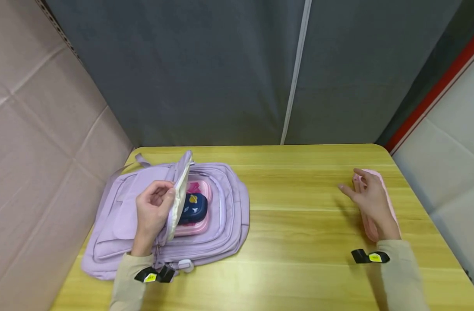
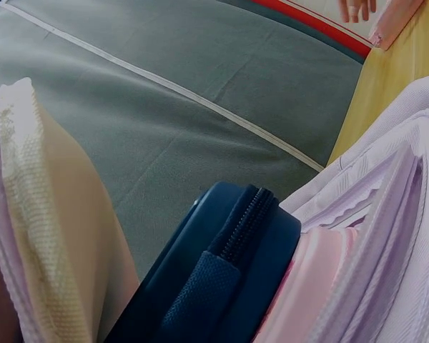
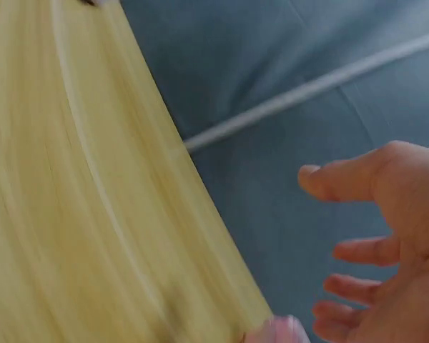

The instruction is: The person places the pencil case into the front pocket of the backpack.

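A lavender backpack (image 1: 237, 207) lies on the left of the table, its front pocket unzipped. My left hand (image 1: 153, 209) pinches the edge of the pocket flap (image 1: 179, 196) and keeps it lifted. Inside the pocket sits a pink case (image 1: 203, 224), with a small dark blue zipped case (image 1: 196, 207) on top; a planet picture decorates it. In the left wrist view the blue case (image 2: 214, 264) shows its zip. Over on the right, my right hand (image 1: 373, 201) hovers at a long pink pouch (image 1: 383, 190), fingers spread; whether it touches the pouch I cannot tell.
The wooden table (image 1: 299, 242) stretches between the backpack and the pink pouch. A grey curtain (image 1: 221, 77) hangs behind it. Pale panels (image 1: 39, 151) stand at the left, and a red-edged white one (image 1: 454, 142) at the right.
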Demonstrator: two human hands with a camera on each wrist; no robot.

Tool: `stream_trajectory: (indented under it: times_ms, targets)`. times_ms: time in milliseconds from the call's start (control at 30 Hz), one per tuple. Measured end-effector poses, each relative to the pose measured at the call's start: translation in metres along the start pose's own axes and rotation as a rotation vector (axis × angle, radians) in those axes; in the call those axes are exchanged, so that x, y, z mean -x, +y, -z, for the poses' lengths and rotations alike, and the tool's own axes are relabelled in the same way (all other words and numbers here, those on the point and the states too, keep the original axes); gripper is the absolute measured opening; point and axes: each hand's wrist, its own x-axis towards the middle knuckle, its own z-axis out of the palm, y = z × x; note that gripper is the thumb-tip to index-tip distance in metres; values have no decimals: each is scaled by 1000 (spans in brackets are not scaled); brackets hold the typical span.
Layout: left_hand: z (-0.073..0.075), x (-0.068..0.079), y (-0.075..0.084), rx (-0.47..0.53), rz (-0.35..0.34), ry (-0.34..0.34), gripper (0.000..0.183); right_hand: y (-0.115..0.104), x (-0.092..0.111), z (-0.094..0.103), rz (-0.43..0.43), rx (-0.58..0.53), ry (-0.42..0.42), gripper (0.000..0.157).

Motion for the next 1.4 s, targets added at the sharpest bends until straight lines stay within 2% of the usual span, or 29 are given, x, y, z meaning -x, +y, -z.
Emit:
stream_trajectory:
  times_ms: [200,400,633,800,967,1100,1200,1400]
  targets:
    - [1,1,0,-11,4,1,14,21,10,10,-147,101,18,90]
    - [1,2,-1,-1,1,2,13,25,18,10,-291,199,10,100]
    - [0,2,-1,4,4,4,10,29,28,14,-382,286,-72,110]
    - [0,0,-1,-12,6,-6,10,31,37,14,-514,361,-161,119]
    - [0,0,0,-19,7,-7,9,31,42,11,-593,375,-197,117]
    - [0,0,-1,-9,9,-8,10,32,44,10,-590,367,-147,106]
    - [-1,0,-1,-1,8,-11,10,31,46,8,-555,354,-62,100]
    - [-1,0,-1,-3,9,-8,10,31,43,5,-496,291,131,105]
